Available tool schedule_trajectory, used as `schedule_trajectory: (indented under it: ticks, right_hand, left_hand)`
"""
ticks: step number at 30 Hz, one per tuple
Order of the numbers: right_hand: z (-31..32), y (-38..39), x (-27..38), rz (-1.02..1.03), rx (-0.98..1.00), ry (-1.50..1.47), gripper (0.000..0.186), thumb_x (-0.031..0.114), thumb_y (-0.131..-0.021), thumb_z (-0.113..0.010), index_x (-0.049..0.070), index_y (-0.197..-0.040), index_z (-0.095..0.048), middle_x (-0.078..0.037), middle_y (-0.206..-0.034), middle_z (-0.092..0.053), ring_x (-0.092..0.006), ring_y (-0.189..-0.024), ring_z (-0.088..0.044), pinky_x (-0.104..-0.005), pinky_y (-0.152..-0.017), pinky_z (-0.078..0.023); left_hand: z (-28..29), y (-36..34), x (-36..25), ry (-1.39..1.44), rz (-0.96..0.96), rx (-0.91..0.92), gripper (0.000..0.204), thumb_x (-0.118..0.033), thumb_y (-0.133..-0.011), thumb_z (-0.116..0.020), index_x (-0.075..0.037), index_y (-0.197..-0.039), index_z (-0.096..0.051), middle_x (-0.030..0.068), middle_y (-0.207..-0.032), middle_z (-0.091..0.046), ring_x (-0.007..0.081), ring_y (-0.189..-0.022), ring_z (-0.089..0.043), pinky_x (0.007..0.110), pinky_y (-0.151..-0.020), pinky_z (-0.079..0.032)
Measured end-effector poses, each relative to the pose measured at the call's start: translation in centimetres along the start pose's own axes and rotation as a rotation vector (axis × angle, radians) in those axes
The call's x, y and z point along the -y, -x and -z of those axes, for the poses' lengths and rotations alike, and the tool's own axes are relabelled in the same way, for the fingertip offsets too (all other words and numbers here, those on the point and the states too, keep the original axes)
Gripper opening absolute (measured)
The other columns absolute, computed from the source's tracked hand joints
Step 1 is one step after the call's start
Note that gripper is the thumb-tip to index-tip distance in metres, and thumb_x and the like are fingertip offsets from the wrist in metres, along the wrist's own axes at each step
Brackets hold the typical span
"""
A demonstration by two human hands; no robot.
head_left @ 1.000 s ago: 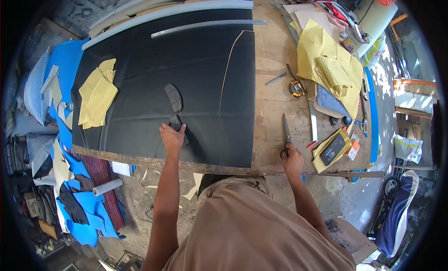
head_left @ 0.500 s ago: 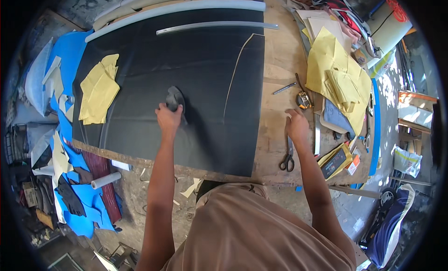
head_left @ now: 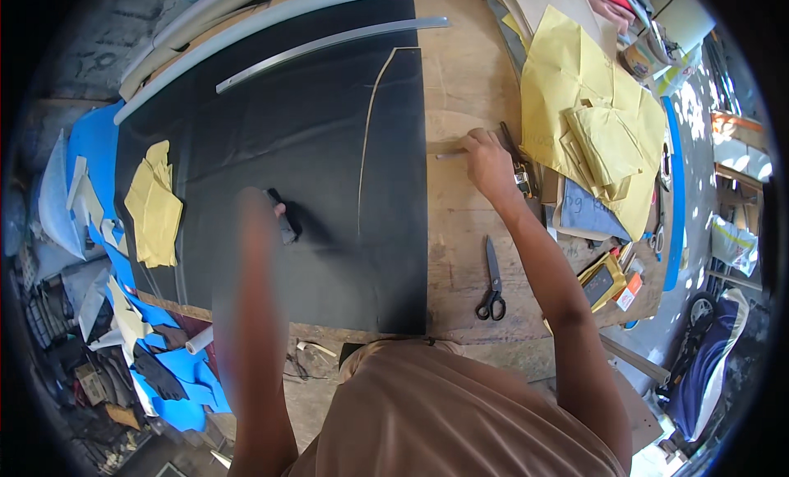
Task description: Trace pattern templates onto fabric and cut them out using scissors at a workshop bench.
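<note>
My left hand is smeared by motion over the black sheet, at a small dark block; its grip is unclear. My right hand has its fingers closed on a thin pen, over bare wood right of the sheet. A tape measure lies just beside that hand, partly hidden. Black-handled scissors lie on the wood below it. A pale line is marked on the sheet. Yellow paper pieces lie on the sheet's left.
Rolls and a metal ruler lie along the far side. Yellow paper, boards, a phone and small tools crowd the table's right. Blue offcuts are piled at the left. A bundled blue-and-white item stands at lower right.
My right hand let go of the scissors, moved up, and took hold of the pen. My left hand moved up with the dark block, then blurred over it. The view has shifted.
</note>
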State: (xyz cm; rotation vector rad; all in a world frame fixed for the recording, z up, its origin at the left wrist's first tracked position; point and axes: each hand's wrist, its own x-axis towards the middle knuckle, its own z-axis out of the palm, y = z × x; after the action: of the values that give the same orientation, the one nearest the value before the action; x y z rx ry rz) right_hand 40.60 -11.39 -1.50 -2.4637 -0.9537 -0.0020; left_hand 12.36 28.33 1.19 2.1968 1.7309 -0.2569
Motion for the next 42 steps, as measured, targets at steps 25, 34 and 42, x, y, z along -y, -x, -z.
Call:
schedule_trajectory:
  ticks: [25,34,42]
  right_hand:
    - [6.2,-0.9,1.3,-0.455,-0.092,-1.448,0.015,0.007,-0.103,-0.065,0.003,-0.117,-0.062,-0.011,-0.089,-0.072,-0.0113,-0.061,-0.059,-0.0222,-0.055,-0.047]
    - [-3.7,-15.4,3.4,-0.324,-0.088,-1.181,0.007,0.003,-0.094,-0.069,0.004,-0.101,-0.071,-0.003,-0.082,-0.068,-0.0110,-0.065,-0.058,-0.0215,-0.062,-0.047]
    - [-8.8,-22.1,1.4,-0.229,-0.093,-0.680,0.012,0.014,-0.079,-0.074,0.004,-0.084,-0.077,-0.003,-0.068,-0.068,-0.0153,-0.057,-0.055,-0.0284,-0.057,-0.046]
  left_hand:
    - [-15.6,20.4,-27.6,0.220,-1.148,0.252,0.031,-0.036,-0.088,-0.071,-0.006,-0.092,-0.071,0.0165,-0.089,-0.069,0.0350,-0.076,-0.066,0.044,-0.066,-0.054]
    - [-8.8,1.7,-27.5,-0.007,-1.108,-0.145,0.054,-0.013,-0.086,-0.074,-0.011,-0.138,-0.060,0.0096,-0.129,-0.056,0.0343,-0.113,-0.057,0.049,-0.091,-0.051]
    - [-6.2,-2.0,-32.8,-0.118,-0.983,0.253,0.098,-0.018,-0.065,-0.095,-0.017,-0.150,-0.047,0.0125,-0.134,-0.054,0.0365,-0.124,-0.057,0.054,-0.100,-0.053]
